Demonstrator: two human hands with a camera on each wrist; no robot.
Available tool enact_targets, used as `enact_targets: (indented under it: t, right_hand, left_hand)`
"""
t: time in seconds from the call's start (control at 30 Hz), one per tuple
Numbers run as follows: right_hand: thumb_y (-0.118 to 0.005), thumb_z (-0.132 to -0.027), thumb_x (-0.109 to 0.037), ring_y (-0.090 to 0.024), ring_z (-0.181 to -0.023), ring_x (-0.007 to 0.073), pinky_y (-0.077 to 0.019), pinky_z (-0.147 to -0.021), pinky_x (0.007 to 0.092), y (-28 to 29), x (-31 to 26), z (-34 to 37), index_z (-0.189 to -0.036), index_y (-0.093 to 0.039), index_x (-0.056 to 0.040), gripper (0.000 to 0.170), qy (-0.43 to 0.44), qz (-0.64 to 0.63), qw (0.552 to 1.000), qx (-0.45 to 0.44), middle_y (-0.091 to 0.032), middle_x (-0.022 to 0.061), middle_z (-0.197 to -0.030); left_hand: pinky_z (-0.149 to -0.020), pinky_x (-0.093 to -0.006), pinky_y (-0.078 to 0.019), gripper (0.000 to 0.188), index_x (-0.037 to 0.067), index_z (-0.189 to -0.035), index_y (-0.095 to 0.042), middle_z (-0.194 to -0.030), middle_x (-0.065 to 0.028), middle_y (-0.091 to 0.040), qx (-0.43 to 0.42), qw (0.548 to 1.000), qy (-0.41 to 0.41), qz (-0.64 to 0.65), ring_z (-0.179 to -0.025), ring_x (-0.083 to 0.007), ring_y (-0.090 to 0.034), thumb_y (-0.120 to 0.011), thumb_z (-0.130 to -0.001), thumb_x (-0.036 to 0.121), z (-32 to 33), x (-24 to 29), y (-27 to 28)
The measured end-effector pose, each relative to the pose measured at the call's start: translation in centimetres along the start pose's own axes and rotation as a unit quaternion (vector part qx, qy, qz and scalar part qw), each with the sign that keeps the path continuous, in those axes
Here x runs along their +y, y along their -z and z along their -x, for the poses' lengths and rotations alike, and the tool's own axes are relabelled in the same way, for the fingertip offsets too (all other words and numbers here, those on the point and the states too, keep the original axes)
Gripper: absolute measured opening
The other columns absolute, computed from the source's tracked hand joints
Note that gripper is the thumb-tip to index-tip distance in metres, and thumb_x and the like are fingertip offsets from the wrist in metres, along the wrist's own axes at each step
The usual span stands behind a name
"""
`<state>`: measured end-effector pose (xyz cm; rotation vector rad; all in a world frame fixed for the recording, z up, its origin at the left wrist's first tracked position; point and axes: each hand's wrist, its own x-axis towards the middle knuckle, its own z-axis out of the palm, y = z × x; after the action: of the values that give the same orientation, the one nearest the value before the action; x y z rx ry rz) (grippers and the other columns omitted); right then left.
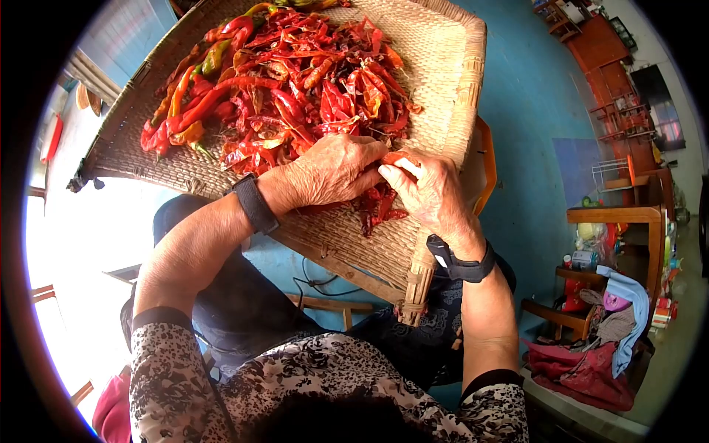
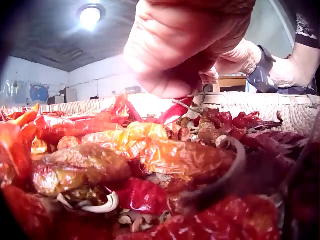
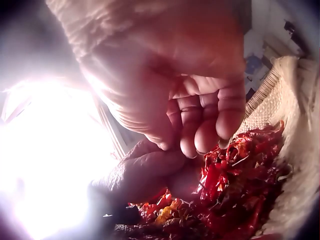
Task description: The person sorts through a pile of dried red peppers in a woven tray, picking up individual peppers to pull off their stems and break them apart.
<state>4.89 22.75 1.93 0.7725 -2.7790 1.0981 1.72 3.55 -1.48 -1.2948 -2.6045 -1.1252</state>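
Red, orange and a few green dried peppers (image 1: 295, 96) lie heaped in a shallow woven basket (image 1: 443, 66). At the heap's near edge, the left hand (image 1: 336, 170) and right hand (image 1: 432, 192) meet, pinching a red pepper (image 1: 395, 158) between them. In the left wrist view, the left hand (image 2: 185, 45) is above the peppers (image 2: 175, 155), with a red piece (image 2: 175, 111) below its fingers. The right wrist view shows the right hand (image 3: 165, 75) with curled fingers beside the left hand (image 3: 150, 170); what its thumb and index finger pinch is hidden there.
The basket rests over the person's lap, its corner post (image 1: 418, 292) towards the body. An orange rim (image 1: 487, 166) shows beneath its right side. At right stands a wooden chair (image 1: 561, 317) piled with clothes (image 1: 583, 373). A black cable (image 1: 317, 284) lies on the blue floor.
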Motion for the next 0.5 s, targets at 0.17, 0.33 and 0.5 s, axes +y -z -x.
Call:
enact_targets:
  t: [0.17, 0.33, 0.5]
  right_hand:
    - [-0.064, -0.090, -0.016, -0.067, -0.075, 0.0344, -0.0529, -0.063, 0.0386, -0.2, 0.3, 0.0, -0.088, -0.063, 0.0018, 0.018, 0.006, 0.004, 1.000, 0.017, -0.067, 0.0184, -0.081]
    - [-0.063, -0.089, -0.015, -0.065, -0.071, 0.0354, -0.0515, -0.060, 0.0406, -0.4, 0.4, 0.1, -0.083, -0.061, 0.0004, 0.016, 0.035, 0.026, 0.999, 0.032, -0.064, 0.0170, -0.077]
    - [-0.065, -0.085, -0.014, -0.063, -0.068, 0.0355, -0.0507, -0.059, 0.0423, -0.8, 1.1, 0.4, -0.080, -0.059, -0.0020, 0.014, 0.074, 0.071, 0.995, -0.010, -0.061, 0.0148, -0.073]
  left_hand:
    - [-0.068, -0.0461, -0.0509, 0.024, -0.002, -0.100, -0.057, -0.085, -0.0193, -0.061, 0.013, 1.000, -0.012, 0.010, -0.079, -0.0398, -0.062, -0.062, -0.086, 0.017, -0.1, 0.0, -0.2]
    - [-0.069, -0.0451, -0.0515, 0.022, 0.000, -0.098, -0.058, -0.085, -0.0188, -0.062, -0.008, 1.000, 0.000, 0.012, -0.079, -0.0388, -0.063, -0.062, -0.086, 0.018, 0.0, -0.2, -0.2]
    - [-0.067, -0.0443, -0.0523, 0.022, 0.001, -0.096, -0.059, -0.084, -0.0167, -0.063, -0.050, 0.999, 0.013, -0.016, -0.078, -0.0371, -0.064, -0.063, -0.085, 0.019, 0.1, -0.1, -0.2]
